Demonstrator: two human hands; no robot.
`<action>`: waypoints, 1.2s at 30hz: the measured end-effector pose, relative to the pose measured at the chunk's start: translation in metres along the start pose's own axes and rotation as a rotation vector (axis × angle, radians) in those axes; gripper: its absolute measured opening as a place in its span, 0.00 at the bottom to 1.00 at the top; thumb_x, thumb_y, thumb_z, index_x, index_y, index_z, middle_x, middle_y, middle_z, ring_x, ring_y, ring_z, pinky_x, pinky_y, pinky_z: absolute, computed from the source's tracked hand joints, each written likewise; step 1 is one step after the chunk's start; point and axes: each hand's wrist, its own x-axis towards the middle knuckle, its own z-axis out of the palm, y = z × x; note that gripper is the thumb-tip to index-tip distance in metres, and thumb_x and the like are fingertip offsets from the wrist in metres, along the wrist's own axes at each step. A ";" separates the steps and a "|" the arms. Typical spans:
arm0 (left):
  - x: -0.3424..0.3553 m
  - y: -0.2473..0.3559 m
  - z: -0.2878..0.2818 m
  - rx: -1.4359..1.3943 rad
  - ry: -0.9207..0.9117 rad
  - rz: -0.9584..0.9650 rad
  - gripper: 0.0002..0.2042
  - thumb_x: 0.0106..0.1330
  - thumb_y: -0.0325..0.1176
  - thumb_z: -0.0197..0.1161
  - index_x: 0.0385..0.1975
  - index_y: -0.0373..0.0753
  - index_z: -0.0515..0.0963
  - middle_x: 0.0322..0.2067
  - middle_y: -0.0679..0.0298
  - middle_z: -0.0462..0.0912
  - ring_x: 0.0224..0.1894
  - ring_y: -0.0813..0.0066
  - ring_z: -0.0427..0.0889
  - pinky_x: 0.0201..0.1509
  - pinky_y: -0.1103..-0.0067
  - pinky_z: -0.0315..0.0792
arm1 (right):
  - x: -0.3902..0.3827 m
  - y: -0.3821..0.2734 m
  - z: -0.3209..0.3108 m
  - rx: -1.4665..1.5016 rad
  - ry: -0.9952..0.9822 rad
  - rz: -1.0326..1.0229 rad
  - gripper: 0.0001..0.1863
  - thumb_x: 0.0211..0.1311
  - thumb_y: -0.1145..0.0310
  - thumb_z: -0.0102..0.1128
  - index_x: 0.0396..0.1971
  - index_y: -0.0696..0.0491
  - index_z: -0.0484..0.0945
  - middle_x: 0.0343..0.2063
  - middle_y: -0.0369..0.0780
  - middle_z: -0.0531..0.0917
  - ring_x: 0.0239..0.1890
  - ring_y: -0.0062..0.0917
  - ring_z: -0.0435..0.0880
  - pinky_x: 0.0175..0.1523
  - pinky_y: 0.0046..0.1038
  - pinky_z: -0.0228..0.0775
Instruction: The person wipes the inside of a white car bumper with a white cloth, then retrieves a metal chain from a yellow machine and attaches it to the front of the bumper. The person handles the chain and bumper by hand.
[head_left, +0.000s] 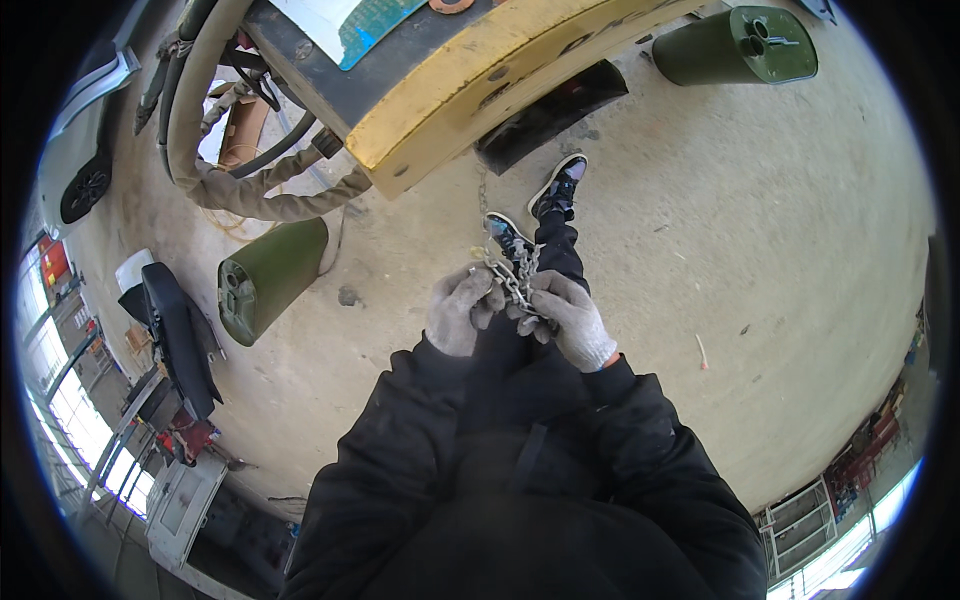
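Observation:
A metal chain (517,288) is bunched between my two hands in front of my body, above my shoes. My left hand (463,308), in a grey-white knit work glove, is closed on one part of it, with thumb and fingers pinched together. In a matching glove, my right hand (567,315) grips the other part, its fingers curled under the links. Some chain loops stand up between the hands. The glove fingers hide part of the chain, and I cannot make out its ends.
A yellow-edged machine (430,100) with thick sheathed hoses (265,205) stands ahead. Green metal canisters stand at left (270,280) and far right (735,48). A black seat (180,335) is farther left, near a car (75,165). Concrete floor (780,230) spreads to the right.

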 end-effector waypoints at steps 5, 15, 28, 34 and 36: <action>0.000 -0.008 -0.011 0.145 0.044 0.043 0.16 0.67 0.40 0.57 0.41 0.31 0.80 0.24 0.68 0.78 0.20 0.85 0.68 0.23 0.87 0.58 | -0.002 0.007 0.005 0.111 -0.033 0.060 0.11 0.71 0.66 0.51 0.44 0.59 0.72 0.29 0.41 0.83 0.22 0.19 0.80 0.24 0.17 0.66; -0.024 -0.009 -0.008 0.707 0.031 0.291 0.06 0.59 0.24 0.66 0.35 0.32 0.79 0.28 0.60 0.84 0.33 0.72 0.83 0.41 0.75 0.76 | -0.005 0.009 0.014 0.029 0.044 0.012 0.11 0.71 0.65 0.53 0.41 0.57 0.77 0.26 0.34 0.81 0.23 0.14 0.77 0.26 0.15 0.65; -0.028 0.027 0.012 0.893 -0.086 0.465 0.05 0.55 0.23 0.68 0.31 0.34 0.80 0.25 0.58 0.83 0.26 0.70 0.83 0.32 0.76 0.76 | -0.021 -0.015 0.017 -0.165 -0.015 -0.154 0.07 0.65 0.76 0.58 0.41 0.61 0.78 0.28 0.34 0.80 0.28 0.14 0.75 0.34 0.18 0.69; -0.023 0.020 -0.006 0.720 -0.095 0.315 0.08 0.63 0.31 0.61 0.27 0.32 0.79 0.20 0.62 0.79 0.23 0.76 0.78 0.26 0.78 0.68 | -0.012 -0.009 0.035 -0.233 0.047 -0.345 0.08 0.64 0.77 0.58 0.41 0.62 0.78 0.30 0.35 0.81 0.29 0.15 0.76 0.37 0.19 0.70; -0.023 0.015 -0.009 0.561 -0.061 0.190 0.10 0.64 0.32 0.60 0.26 0.31 0.78 0.19 0.65 0.78 0.23 0.79 0.76 0.26 0.80 0.66 | -0.007 -0.007 0.035 -0.148 0.014 -0.407 0.07 0.64 0.77 0.57 0.41 0.62 0.79 0.31 0.35 0.81 0.30 0.16 0.77 0.38 0.20 0.70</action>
